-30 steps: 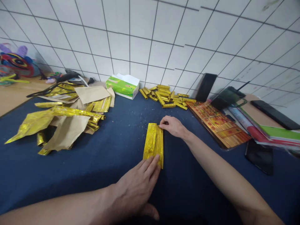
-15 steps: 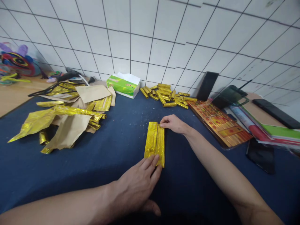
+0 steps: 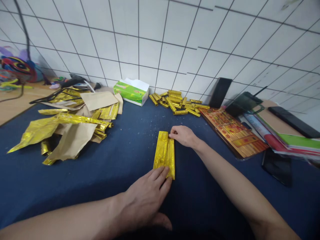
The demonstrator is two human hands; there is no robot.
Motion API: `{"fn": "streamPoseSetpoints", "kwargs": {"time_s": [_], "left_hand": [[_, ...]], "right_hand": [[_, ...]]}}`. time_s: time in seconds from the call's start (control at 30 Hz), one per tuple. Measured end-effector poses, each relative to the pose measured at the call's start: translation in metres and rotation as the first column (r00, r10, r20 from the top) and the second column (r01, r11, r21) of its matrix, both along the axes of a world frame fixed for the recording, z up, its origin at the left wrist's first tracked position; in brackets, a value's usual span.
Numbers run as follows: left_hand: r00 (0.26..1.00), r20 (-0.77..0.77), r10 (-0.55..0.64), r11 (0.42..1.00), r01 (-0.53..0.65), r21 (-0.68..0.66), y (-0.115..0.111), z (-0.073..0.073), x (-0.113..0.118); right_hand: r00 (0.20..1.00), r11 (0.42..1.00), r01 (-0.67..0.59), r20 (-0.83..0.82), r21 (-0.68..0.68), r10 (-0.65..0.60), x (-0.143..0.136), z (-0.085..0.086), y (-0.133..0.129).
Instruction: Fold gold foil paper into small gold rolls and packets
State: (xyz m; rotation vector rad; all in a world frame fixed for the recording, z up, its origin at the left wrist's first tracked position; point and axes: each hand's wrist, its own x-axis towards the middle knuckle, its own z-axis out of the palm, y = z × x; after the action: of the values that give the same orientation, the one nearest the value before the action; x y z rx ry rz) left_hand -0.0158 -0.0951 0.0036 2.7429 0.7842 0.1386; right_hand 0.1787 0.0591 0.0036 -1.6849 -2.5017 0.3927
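A dark cord (image 3: 27,41) now hangs beyond the gold strip (image 3: 161,150), well to its left; at the strip's far right corner, the right hand's (image 3: 184,136) fingers curl tighter.

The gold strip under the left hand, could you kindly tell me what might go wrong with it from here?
The gold strip looks creased, so it might tear or wrinkle if the right hand tugs at its far end while the left hand covers its near end. Pale specks lie on the blue tabletop just beyond it and could perhaps get caught in it.
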Motion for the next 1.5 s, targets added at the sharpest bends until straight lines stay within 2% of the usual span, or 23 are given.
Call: {"fn": "streamPoseSetpoints", "kwargs": {"time_s": [0.13,0.23,0.27,0.33,0.4,0.43,0.5,0.6,0.77,0.93,1.0,1.07,1.13,1.17,1.23,1.3,1.4,1.5], "left_hand": [[0.999,0.039,0.016,0.999,-0.014,-0.052,0.004,0.007,-0.002],[0.998,0.053,0.019,0.997,-0.015,-0.077,0.006,0.011,-0.003],[0.998,0.053,0.017,0.997,-0.013,-0.077,0.006,0.012,-0.003],[0.999,0.046,0.009,0.998,-0.006,-0.07,0.006,0.014,-0.002],[1.0,0.03,-0.003,0.998,0.005,-0.055,0.006,0.014,-0.002],[1.0,0.022,-0.009,0.999,0.01,-0.048,0.006,0.014,-0.001],[1.0,0.013,-0.017,0.999,0.017,-0.042,0.006,0.013,-0.001],[1.0,-0.002,-0.024,0.999,0.024,-0.041,0.006,0.013,-0.002],[0.999,-0.031,-0.023,0.999,0.021,-0.04,0.002,0.008,-0.002],[0.999,-0.028,-0.04,0.998,0.038,-0.059,-0.009,-0.004,-0.006],[0.999,0.002,-0.042,0.995,0.042,-0.088,-0.01,0.0,-0.011],[0.998,0.056,-0.023,0.988,0.031,-0.15,-0.004,0.011,-0.018],[0.99,0.119,0.072,0.968,-0.04,-0.248,0.009,0.024,-0.024],[0.983,0.152,0.107,0.964,-0.066,-0.256,0.017,0.029,-0.025],[0.97,0.225,0.093,0.978,-0.048,-0.201,0.036,0.032,-0.022],[0.967,0.253,0.018,0.99,0.018,-0.137,0.052,0.026,-0.016],[0.97,0.223,-0.096,0.992,0.111,-0.055,0.066,0.008,-0.006],[0.977,0.189,-0.101,0.994,0.106,-0.014,0.066,-0.003,-0.004]], "right_hand": [[0.99,0.991,0.033,0.132,0.128,-0.05,-0.001,0.003,-0.011],[0.989,0.96,0.025,0.132,0.279,-0.064,-0.003,0.009,-0.024],[0.995,0.949,-0.004,0.097,0.315,-0.028,-0.003,0.011,-0.03],[0.985,0.929,-0.149,-0.027,0.339,0.168,-0.006,0.014,-0.043],[0.913,0.891,-0.366,-0.083,0.267,0.4,-0.008,0.012,-0.055],[0.876,0.868,-0.447,-0.087,0.216,0.473,-0.008,0.009,-0.06],[0.848,0.846,-0.522,-0.046,0.11,0.529,-0.008,0.002,-0.065],[0.845,0.845,-0.535,0.046,0.017,0.533,-0.007,-0.009,-0.066],[0.873,0.879,-0.477,0.126,0.017,0.471,-0.005,-0.011,-0.062],[0.868,0.875,-0.484,0.128,-0.005,0.481,-0.006,-0.011,-0.06],[0.868,0.876,-0.483,0.129,-0.005,0.479,-0.007,-0.012,-0.06],[0.871,0.878,-0.478,0.127,-0.008,0.475,-0.007,-0.012,-0.06],[0.873,0.88,-0.475,0.119,-0.008,0.473,-0.007,-0.012,-0.06],[0.873,0.879,-0.477,0.111,-0.005,0.475,-0.007,-0.012,-0.06],[0.872,0.876,-0.483,0.095,0.004,0.48,-0.006,-0.011,-0.061],[0.872,0.875,-0.484,0.087,0.001,0.482,-0.007,-0.011,-0.062],[0.877,0.881,-0.473,0.084,-0.027,0.473,-0.009,-0.013,-0.062],[0.879,0.88,-0.472,0.049,-0.041,0.474,-0.009,-0.014,-0.058]]}}
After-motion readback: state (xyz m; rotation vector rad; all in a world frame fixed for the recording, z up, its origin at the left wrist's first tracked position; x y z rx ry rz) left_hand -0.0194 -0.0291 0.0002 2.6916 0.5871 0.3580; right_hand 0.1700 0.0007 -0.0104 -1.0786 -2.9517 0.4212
